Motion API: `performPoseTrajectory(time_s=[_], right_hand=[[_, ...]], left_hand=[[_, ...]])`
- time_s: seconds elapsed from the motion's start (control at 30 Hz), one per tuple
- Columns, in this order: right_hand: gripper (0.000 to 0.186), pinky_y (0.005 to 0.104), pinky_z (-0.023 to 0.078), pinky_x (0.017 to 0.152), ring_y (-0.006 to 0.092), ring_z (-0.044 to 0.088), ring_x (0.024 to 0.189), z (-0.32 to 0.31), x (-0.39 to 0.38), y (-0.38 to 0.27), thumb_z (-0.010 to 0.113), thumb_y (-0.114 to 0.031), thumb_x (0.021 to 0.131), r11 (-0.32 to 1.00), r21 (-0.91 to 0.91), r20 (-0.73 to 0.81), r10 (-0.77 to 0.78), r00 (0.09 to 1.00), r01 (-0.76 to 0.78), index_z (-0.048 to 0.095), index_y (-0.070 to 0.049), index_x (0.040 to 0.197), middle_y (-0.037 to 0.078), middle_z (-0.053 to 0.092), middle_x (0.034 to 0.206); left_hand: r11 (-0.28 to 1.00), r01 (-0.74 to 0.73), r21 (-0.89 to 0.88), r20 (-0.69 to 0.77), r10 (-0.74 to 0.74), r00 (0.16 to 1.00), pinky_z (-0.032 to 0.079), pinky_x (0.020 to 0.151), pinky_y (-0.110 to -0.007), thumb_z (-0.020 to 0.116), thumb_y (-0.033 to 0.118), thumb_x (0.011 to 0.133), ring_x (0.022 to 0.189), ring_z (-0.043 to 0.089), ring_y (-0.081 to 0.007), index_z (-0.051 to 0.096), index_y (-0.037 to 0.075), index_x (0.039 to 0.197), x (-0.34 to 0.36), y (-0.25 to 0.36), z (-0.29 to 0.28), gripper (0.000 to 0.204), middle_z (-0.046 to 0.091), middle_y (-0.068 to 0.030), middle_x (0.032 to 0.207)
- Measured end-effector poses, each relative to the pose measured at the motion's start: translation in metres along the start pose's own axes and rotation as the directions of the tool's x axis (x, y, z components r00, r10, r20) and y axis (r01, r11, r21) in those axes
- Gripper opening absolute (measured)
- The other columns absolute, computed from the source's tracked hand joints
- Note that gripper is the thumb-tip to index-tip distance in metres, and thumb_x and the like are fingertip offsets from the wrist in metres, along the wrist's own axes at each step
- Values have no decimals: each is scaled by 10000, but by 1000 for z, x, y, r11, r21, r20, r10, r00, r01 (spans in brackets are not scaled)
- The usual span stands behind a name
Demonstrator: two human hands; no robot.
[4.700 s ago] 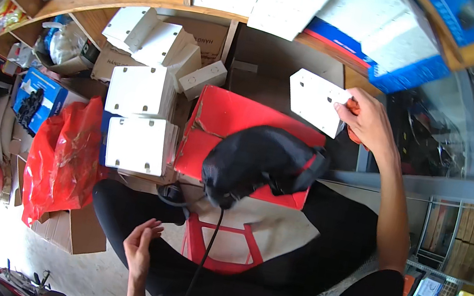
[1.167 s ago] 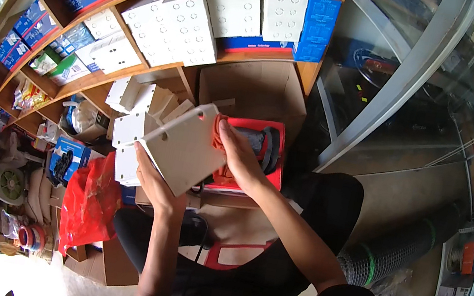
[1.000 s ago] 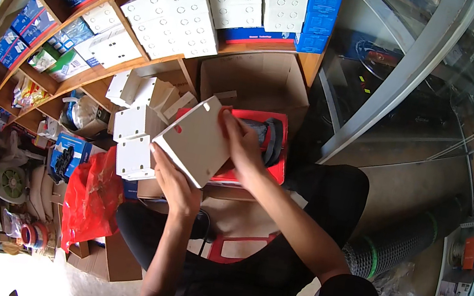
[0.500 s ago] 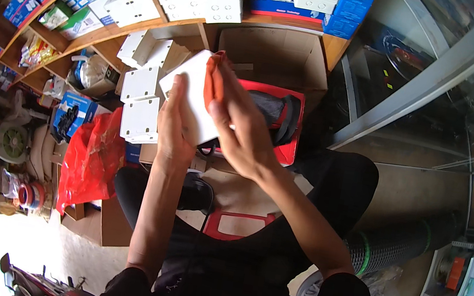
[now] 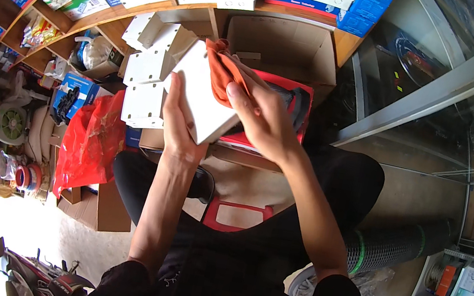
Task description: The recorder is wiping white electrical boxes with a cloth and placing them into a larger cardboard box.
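Tilted in front of me is a white box (image 5: 201, 94), with my left hand (image 5: 181, 122) gripping its lower left side, thumb along the face. In my right hand (image 5: 267, 118) is an orange cloth (image 5: 223, 76), which lies against the box's upper right edge. Behind the hands rests a red box (image 5: 306, 106) with a dark mesh item (image 5: 299, 111) on it, partly covered by my right hand. Just left of the held box, several similar white boxes (image 5: 143, 103) are stacked.
An open cardboard carton (image 5: 281, 42) stands beyond the red box. Wooden shelves (image 5: 179, 8) with boxes run along the back. To the left lies a red plastic bag (image 5: 92, 144); between my legs is a red stool (image 5: 237, 216). A glass cabinet frame (image 5: 423, 98) rises at right.
The box has tipped so more of its edge shows. My right hand has shifted right and down, and more of the orange cloth is spread over the box. The whole view has shifted slightly.
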State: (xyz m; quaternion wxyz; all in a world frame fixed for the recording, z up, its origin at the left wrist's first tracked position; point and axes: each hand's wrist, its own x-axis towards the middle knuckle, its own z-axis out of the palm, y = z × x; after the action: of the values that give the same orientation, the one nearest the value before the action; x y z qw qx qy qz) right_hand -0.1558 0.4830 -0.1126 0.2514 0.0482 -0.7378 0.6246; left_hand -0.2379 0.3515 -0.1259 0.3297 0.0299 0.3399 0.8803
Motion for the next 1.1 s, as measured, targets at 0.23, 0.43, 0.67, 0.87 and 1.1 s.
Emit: performPoseTrajectory(time_s=[0.23, 0.43, 0.67, 0.87, 1.1], right_hand=[[589, 520, 285, 1250, 468, 248, 1528, 45, -7, -1, 602, -152, 1003, 670, -666, 159, -302, 940, 328, 405, 118, 1488, 275, 328, 1606], [559, 474, 370, 1220, 349, 326, 1524, 35, -10, -2, 625, -103, 983, 747, -572, 241, -241, 940, 338, 463, 31, 1500, 169, 409, 1602], [532, 425, 501, 1093, 322, 537, 1373, 29, -5, 10, 697, 42, 881, 845, -426, 69, -325, 943, 323, 609, -36, 1400, 158, 503, 1516], [483, 361, 534, 987, 262, 629, 1155, 37, -5, 3, 802, -25, 838, 933, -284, -168, -275, 947, 221, 683, -36, 1306, 113, 532, 1340], [443, 342, 526, 924, 248, 638, 1096, 16, -7, -17, 735, 106, 766, 937, -233, 115, -237, 965, 258, 762, -87, 1163, 78, 631, 1139]], left_hand=[[960, -135, -245, 48, 151, 987, 430, 1168, -443, 306, 437, 1104, 1367, 537, -300, 476, 48, 1497, 22, -28, -30, 578, 549, -143, 1495], [847, 109, -520, 399, 127, 908, 461, 1148, -431, 336, 400, 1103, 1333, 564, -295, 503, 34, 1463, 19, -10, -59, 540, 569, -134, 1468], [834, 125, -538, 185, -27, 982, 482, 1121, -365, 504, 338, 1087, 1288, 591, -221, 527, 89, 1434, 0, -25, -36, 428, 609, -64, 1405], [938, 133, -319, 174, -80, 981, 501, 1058, -398, 460, 384, 1097, 1261, 591, -223, 483, 108, 1465, -1, -28, -29, 460, 587, -51, 1419], [966, 101, 238, 139, -137, 981, 503, 1065, -495, 404, 533, 1059, 1341, 557, -242, 497, 143, 1452, -14, -15, -52, 561, 572, -74, 1438]])
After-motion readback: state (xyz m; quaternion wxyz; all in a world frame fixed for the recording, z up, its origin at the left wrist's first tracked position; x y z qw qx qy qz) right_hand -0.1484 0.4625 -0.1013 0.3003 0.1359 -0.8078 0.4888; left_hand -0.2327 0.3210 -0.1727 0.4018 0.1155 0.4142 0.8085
